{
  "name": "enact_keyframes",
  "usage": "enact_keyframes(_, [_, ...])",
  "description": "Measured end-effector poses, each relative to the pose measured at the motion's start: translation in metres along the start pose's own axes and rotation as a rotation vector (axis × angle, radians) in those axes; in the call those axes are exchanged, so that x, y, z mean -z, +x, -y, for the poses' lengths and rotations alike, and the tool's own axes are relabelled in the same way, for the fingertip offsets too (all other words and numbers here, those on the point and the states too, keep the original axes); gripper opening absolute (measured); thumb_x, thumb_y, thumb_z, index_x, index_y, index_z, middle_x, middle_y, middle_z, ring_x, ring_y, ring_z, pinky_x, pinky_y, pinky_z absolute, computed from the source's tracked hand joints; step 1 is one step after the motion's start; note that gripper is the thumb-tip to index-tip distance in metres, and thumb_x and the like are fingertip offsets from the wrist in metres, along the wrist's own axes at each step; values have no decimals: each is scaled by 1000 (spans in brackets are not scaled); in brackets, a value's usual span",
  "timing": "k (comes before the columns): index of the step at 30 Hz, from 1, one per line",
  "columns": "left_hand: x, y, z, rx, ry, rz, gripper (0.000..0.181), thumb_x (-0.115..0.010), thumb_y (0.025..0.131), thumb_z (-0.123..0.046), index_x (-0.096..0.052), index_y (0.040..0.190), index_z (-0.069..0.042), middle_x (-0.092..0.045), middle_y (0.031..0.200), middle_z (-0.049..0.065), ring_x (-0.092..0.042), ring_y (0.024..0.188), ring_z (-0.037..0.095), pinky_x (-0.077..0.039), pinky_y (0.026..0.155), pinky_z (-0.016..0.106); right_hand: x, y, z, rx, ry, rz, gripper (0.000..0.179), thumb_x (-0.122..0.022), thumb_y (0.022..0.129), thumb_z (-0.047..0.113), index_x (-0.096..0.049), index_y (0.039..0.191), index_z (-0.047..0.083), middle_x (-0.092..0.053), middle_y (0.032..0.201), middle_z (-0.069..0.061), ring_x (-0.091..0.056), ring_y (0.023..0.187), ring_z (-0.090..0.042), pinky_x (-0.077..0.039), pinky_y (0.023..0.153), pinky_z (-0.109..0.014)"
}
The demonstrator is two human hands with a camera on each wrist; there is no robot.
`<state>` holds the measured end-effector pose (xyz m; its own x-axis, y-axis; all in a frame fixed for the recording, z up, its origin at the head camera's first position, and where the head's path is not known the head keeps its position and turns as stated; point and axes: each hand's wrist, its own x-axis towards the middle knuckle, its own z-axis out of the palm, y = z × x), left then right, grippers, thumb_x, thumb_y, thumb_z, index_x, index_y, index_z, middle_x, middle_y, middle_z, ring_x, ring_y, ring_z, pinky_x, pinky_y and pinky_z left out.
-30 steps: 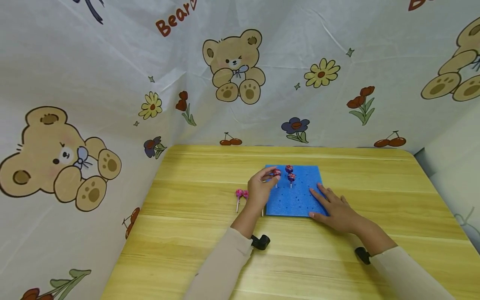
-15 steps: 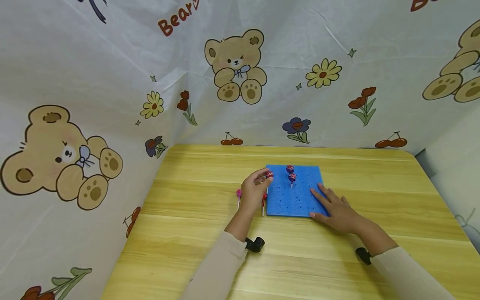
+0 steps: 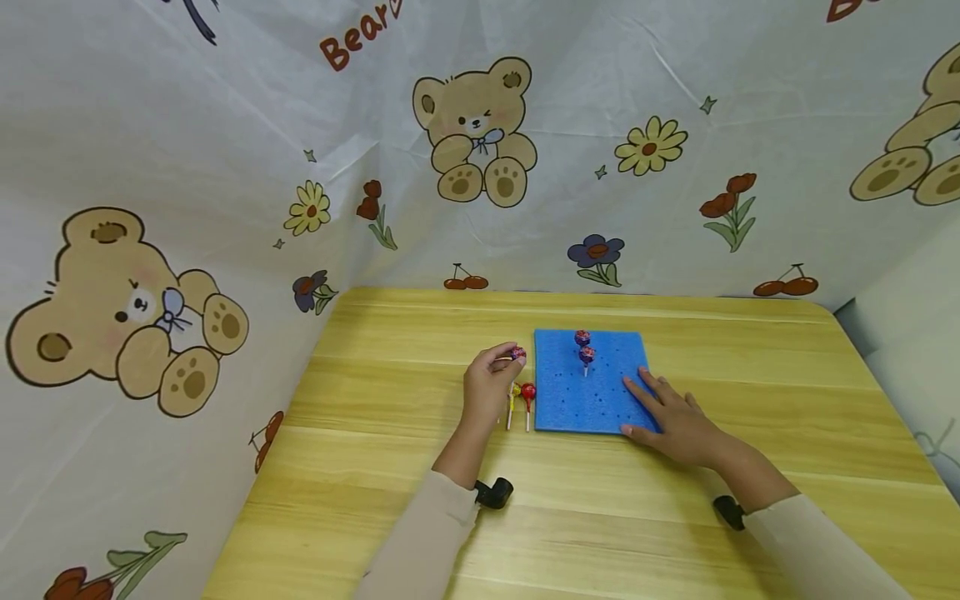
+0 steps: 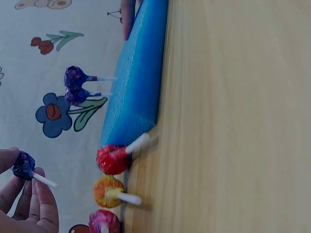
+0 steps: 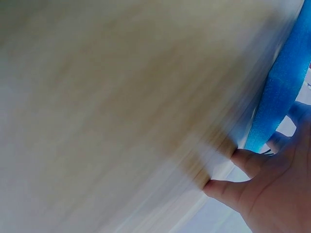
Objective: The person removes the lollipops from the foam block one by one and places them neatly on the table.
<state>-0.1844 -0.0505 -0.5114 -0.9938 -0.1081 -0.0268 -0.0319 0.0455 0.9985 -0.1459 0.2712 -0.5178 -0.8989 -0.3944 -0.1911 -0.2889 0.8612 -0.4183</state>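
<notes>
Closest in, the wooden tabletop (image 3: 600,517) runs under two light sleeves, and each wrist wears a small black camera. A bit farther on, the right hand (image 3: 678,425) has its fingers spread out over the near right corner of the blue foam block (image 3: 558,367). It looks like it is there to keep the block from sliding.

Just left of the block, a red lollipop (image 3: 528,392) and a yellow lollipop (image 3: 516,389) lie side by side with their sticks toward the person. The left wrist view shows a pink lollipop (image 4: 104,222) next to them. The left hand (image 3: 486,387) hides the rest of the row in the head view. Its grip pinches the round top of a purple lollipop (image 3: 518,353), up in the air between the row and the block's far left corner.

Farther back, two more purple lollipops, a front one (image 3: 587,355) and a back one (image 3: 582,337), stand up in the foam. Behind it all hangs a white bear-print sheet (image 3: 570,83).

The step in hand seems to be carrying one lollipop between the foam and the row. If it belongs in the row, the next move calls for lowering it gently and letting go without bumping the others.
</notes>
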Motion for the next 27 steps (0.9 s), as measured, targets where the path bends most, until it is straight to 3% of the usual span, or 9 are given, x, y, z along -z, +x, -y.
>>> enact_keyframes(6, [15,-1,3,-1,12,-26,31,-75,93,-24,-73,122,-15,-66,114,7,-65,87,13,-47,54,19,1,-1,0,2,-1,1,86,-56,96,60,-21,163,19,-9,169,-21,-11,150,-57,-8,110,-83])
enact_keyframes(11, [28,0,7,-6,18,-45,37,-74,94,-24,-70,126,-6,-65,117,8,-66,98,15,-53,65,17,2,-1,1,3,-2,2,87,-57,96,60,-21,163,19,-9,169,-21,-11,150,-57,-8,110,-83])
enact_keyframes(19, [49,-1,6,10,27,-100,30,-74,94,-25,-73,121,-11,-65,116,9,-65,95,15,-54,70,20,3,0,2,3,-3,7,87,-57,96,61,-21,163,19,-9,169,-21,-11,150,-58,-7,110,-82])
enact_keyframes(27, [66,1,8,89,69,-97,31,-74,93,-24,-73,120,-9,-69,113,9,-68,93,16,-54,74,25,4,-1,4,1,4,12,87,-57,96,60,-21,163,18,-9,169,-22,-11,150,-58,-7,110,-83])
